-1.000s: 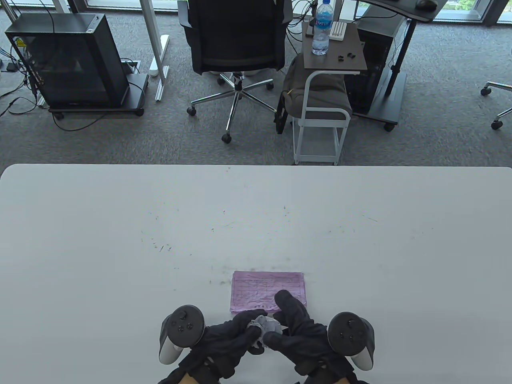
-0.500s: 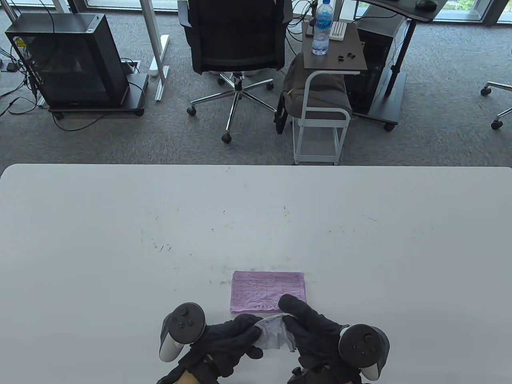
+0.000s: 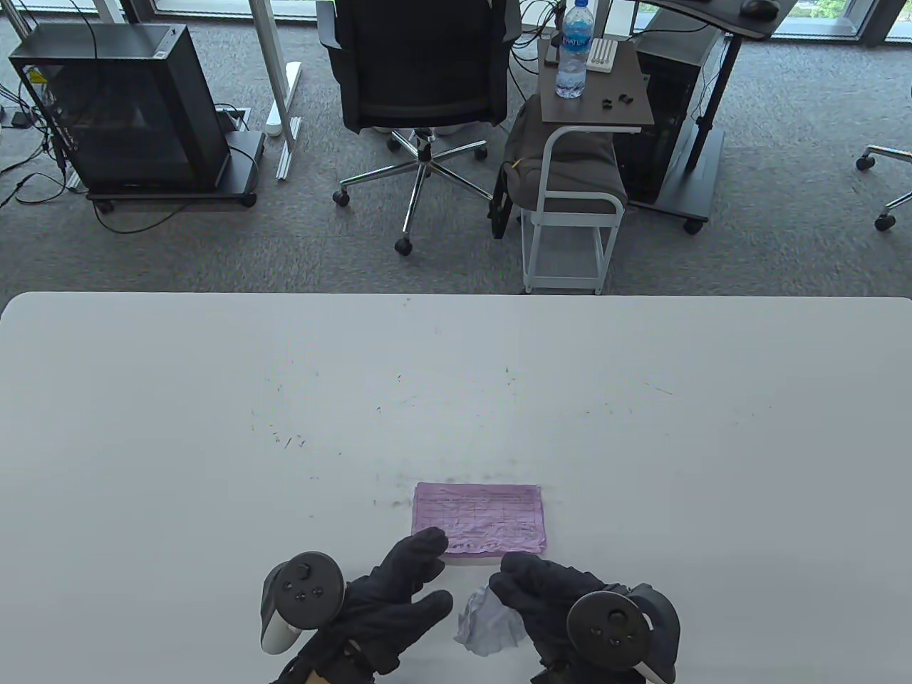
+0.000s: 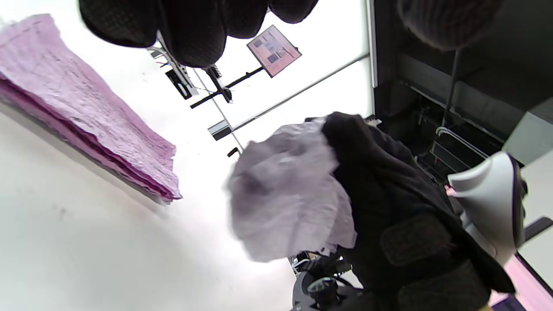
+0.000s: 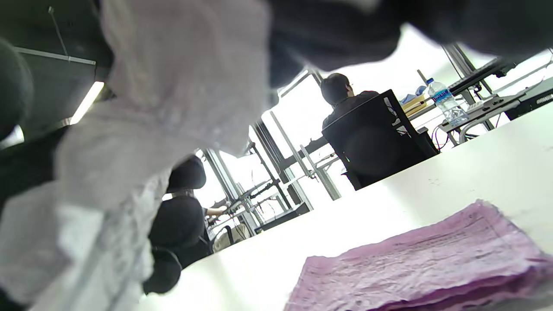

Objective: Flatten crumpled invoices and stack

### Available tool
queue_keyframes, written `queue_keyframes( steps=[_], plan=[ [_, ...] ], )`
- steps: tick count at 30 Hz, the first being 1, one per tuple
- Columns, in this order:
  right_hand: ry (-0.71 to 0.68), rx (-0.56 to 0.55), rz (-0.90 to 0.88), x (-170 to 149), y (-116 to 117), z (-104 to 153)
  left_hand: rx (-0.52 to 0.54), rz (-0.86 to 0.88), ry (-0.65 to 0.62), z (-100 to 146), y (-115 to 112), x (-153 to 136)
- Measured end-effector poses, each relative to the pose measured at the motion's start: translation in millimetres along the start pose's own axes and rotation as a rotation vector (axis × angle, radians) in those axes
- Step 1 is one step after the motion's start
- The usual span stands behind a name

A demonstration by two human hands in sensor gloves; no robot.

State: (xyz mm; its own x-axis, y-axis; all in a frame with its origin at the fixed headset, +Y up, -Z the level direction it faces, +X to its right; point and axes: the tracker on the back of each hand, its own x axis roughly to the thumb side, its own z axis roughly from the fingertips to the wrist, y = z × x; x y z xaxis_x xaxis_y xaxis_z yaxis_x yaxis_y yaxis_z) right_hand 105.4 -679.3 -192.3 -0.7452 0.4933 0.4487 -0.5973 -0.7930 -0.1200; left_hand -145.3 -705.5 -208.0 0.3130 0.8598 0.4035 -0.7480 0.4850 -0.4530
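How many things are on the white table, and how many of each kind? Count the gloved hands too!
Stacks of flattened purple invoices: 1
Crumpled pale invoices: 1, held by the right hand
Gloved hands: 2, the left hand and the right hand
Total: 4

Grey carpet (image 3: 784, 235), black office chair (image 3: 420, 64)

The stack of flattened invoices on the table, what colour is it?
Purple-pink; the stack of invoices shows best in the table view.
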Motion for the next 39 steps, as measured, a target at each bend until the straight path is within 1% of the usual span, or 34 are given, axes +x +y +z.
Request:
queue_keyframes(
  steps=[2,4,6,10,15,19,21,23,25,28,29,31,32,33,35,38,39],
  plan=[
    [-0.029,0.036,0.031,6,5,-2,-0.071,-0.127,-0.007,-4,-12,13],
    [-0.051,0.053,0.000,12,9,-3,-0.097,-0.345,0.031,-10,-22,20],
    [-0.055,0.058,-0.038,15,10,-3,-0.099,-0.417,0.063,-14,-26,18],
    [-0.047,0.078,-0.076,9,8,-4,-0.086,-0.305,0.086,-13,-22,9],
    [-0.016,0.163,-0.149,-11,9,-7,-0.146,-0.185,0.134,-13,-17,0],
    [0.020,0.219,-0.172,-24,9,-8,-0.168,-0.081,0.184,-13,-16,-10],
    [0.040,0.210,-0.172,-30,9,-8,-0.165,-0.007,0.217,-11,-14,-17],
    [0.067,0.193,-0.154,-36,6,-7,-0.137,0.121,0.253,-9,-10,-26],
    [0.095,0.165,-0.141,-40,4,-7,-0.118,0.186,0.269,-7,-7,-30],
    [0.131,0.071,-0.090,-44,-5,-4,-0.024,0.262,0.326,-2,0,-38],
    [0.117,0.020,-0.077,-43,-11,-3,0.016,0.277,0.353,0,3,-42],
    [0.066,-0.066,-0.120,-37,-21,-1,0.055,0.323,0.391,3,6,-47],
    [0.009,-0.092,-0.167,-30,-25,0,0.069,0.374,0.420,4,6,-51],
    [-0.027,-0.097,-0.190,-23,-26,1,0.070,0.409,0.430,5,6,-53],
    [-0.134,-0.056,-0.195,-4,-23,2,0.070,0.475,0.455,6,4,-57],
    [-0.300,0.045,-0.041,27,-10,4,0.042,0.457,0.477,6,3,-57],
    [-0.348,0.083,0.052,40,-4,5,0.034,0.445,0.483,6,3,-56]
  ],
)
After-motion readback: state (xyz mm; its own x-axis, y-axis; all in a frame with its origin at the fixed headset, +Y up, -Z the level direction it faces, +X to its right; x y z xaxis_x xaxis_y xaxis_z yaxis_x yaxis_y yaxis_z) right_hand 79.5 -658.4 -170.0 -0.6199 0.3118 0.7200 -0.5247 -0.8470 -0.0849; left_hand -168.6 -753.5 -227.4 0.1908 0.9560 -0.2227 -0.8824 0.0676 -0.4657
